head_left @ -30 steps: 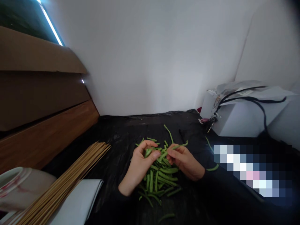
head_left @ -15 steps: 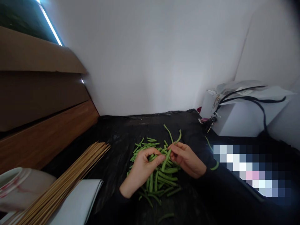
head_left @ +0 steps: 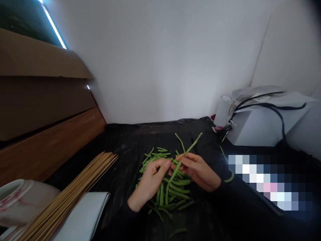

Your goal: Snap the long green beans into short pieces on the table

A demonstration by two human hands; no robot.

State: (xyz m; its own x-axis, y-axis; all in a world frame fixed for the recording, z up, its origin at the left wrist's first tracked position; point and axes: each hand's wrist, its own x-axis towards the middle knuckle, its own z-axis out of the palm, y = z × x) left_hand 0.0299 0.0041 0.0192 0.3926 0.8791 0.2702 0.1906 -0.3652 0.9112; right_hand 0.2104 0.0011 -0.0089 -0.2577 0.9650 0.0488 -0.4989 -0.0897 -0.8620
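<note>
A long green bean (head_left: 195,142) is pinched between the thumb and fingers of my right hand (head_left: 200,172); it slants from upper right to lower left. Close beside it, my left hand (head_left: 150,179) has its thumb pressed against the bent fingers. Whatever may be in that pinch is hidden. Under and around both hands lies a heap of green bean pieces (head_left: 162,194), partly covered by the fingers. Another thin bean (head_left: 180,142) lies just beyond my right hand.
Black plastic sheeting (head_left: 120,174) covers the surface. Left are a bundle of thin wooden sticks (head_left: 75,187), a white folded sheet (head_left: 82,214) and a stained white tub (head_left: 27,201). A white box with black straps (head_left: 260,124) stands right, near a blurred-out patch (head_left: 265,182) and stray beans.
The bean in my right hand has swung, its upper end now pointing farther up and right. My left thumb has drawn back slightly from the bean, and both hands stay over the heap.
</note>
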